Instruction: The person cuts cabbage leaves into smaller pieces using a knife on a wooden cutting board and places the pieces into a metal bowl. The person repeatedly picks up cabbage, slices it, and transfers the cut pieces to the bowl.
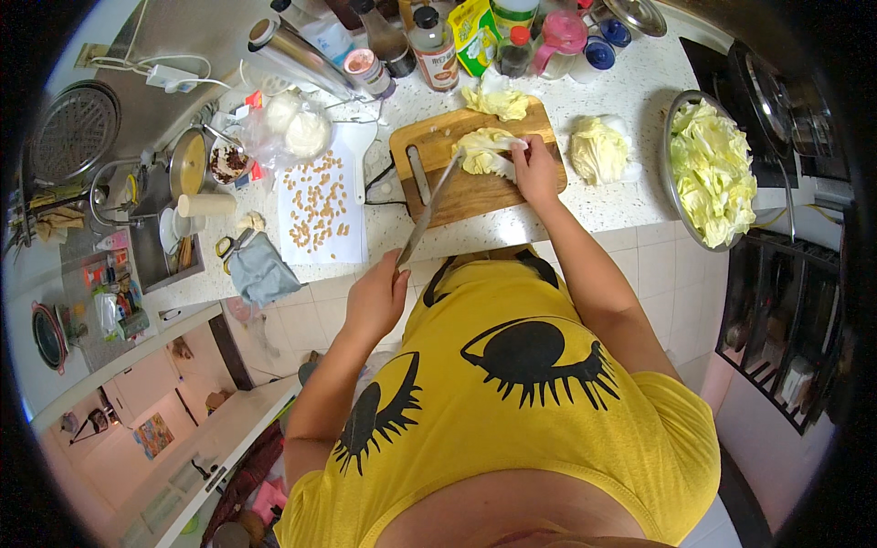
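Note:
My left hand (375,297) grips the handle of a long knife (427,208), whose blade slants up across the wooden cutting board (475,205) to a pale cabbage leaf (480,151) lying on it. My right hand (537,173) pinches the right end of that leaf. Another leaf piece (496,102) lies at the board's back edge. Just right of the board sits a cabbage head (598,151), and farther right a large metal bowl (678,215) is heaped with cabbage leaves (711,164).
Bottles (434,59) line the counter's back. Left lie a white sheet with scattered nuts (315,205), a bag of round white items (292,123), a rolling pin (206,204) and a gray cloth (260,269). A sink (164,265) is at far left, a dark stove (767,110) at right.

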